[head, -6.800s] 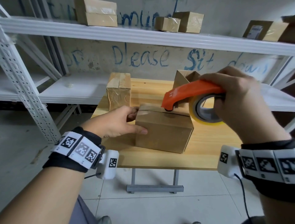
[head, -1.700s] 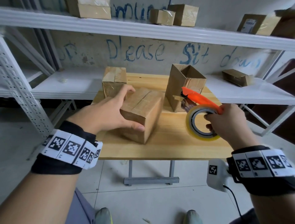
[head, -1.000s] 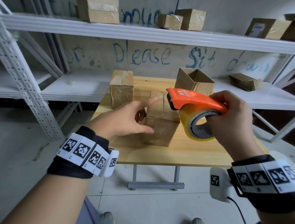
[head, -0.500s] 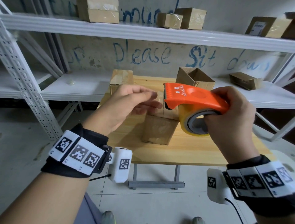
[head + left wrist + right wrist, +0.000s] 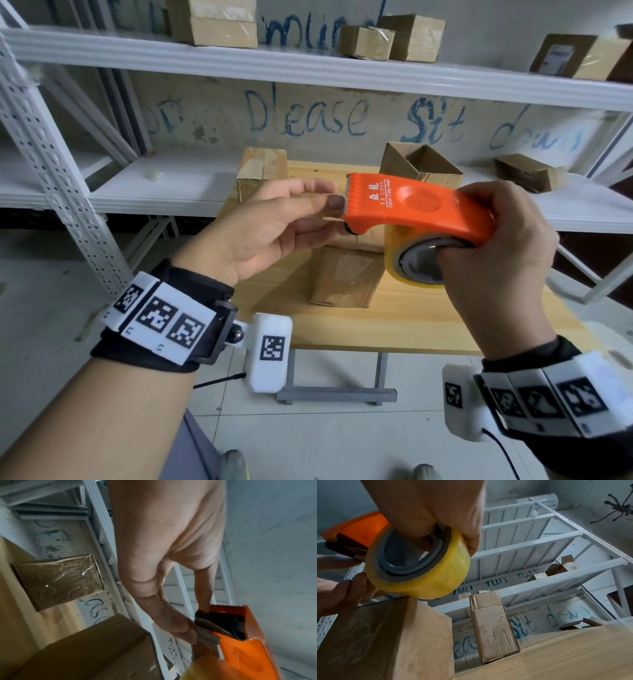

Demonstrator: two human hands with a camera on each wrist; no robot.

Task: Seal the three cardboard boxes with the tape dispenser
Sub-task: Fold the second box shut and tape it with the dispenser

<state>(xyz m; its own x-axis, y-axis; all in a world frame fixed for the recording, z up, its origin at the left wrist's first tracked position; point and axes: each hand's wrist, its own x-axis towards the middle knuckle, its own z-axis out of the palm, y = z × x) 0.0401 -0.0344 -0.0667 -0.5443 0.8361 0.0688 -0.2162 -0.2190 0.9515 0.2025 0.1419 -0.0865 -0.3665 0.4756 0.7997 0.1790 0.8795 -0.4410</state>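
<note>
My right hand (image 5: 479, 246) grips the orange tape dispenser (image 5: 411, 205) through the core of its yellow tape roll (image 5: 394, 253), raised above the table. My left hand (image 5: 334, 209) pinches the tape end at the dispenser's toothed front; the left wrist view shows the thumb and fingers (image 5: 181, 627) on the tape by the black roller. Below them a closed cardboard box (image 5: 342, 277) stands on the wooden table (image 5: 428, 325). A taped box (image 5: 262, 171) stands at the back left. An open-topped box (image 5: 421, 164) stands at the back right.
White metal racking surrounds the table: an upper shelf (image 5: 308, 65) carrying several cardboard boxes, a lower shelf with one small box (image 5: 527, 171) at the right, and a perforated upright (image 5: 51, 164) at the left. Tiled floor lies below the table's front edge.
My left hand has left the middle box and risen to the dispenser's front, where it now pinches the tape end. The dispenser has been lifted and levelled above that box.
</note>
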